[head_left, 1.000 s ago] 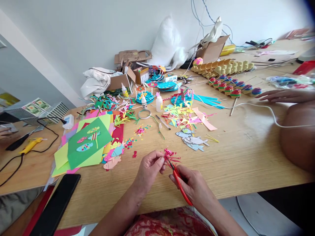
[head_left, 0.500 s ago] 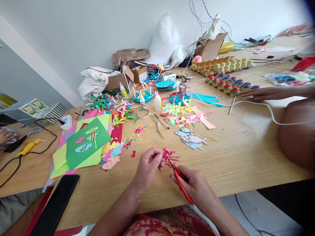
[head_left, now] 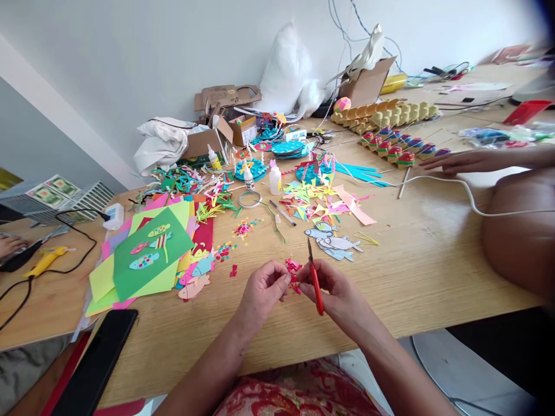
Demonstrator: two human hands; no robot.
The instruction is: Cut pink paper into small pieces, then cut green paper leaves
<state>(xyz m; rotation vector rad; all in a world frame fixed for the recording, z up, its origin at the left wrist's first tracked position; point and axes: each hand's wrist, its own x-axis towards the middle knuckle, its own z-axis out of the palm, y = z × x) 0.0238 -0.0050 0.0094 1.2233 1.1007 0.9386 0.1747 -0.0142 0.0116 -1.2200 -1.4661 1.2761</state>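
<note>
My left hand [head_left: 265, 284] is closed in a pinch above the table, with what looks like a small piece of red paper [head_left: 292, 279] at its fingertips. My right hand [head_left: 332, 287] grips red-handled scissors [head_left: 317, 284], their dark blades pointing up and away from me. Its thumb and fingertips come close to those of my left hand, by the red piece. Just behind the fingertips lies a small heap of red paper scraps [head_left: 293, 266]. Grey-blue paper fish [head_left: 340, 242] lie beyond my right hand.
Coloured sheets with paper fish, topped by a green sheet [head_left: 125, 254], lie left; a black phone [head_left: 97, 361] is at the near edge. Paper dots, offcuts and glue bottles [head_left: 275, 178] are farther back. Another person's hand [head_left: 455, 160] rests at right beside a white cable [head_left: 472, 199].
The scissors have swung away from my left fingertips, and their blades now point upward. My right hand has moved in toward my left hand, which keeps its pinch.
</note>
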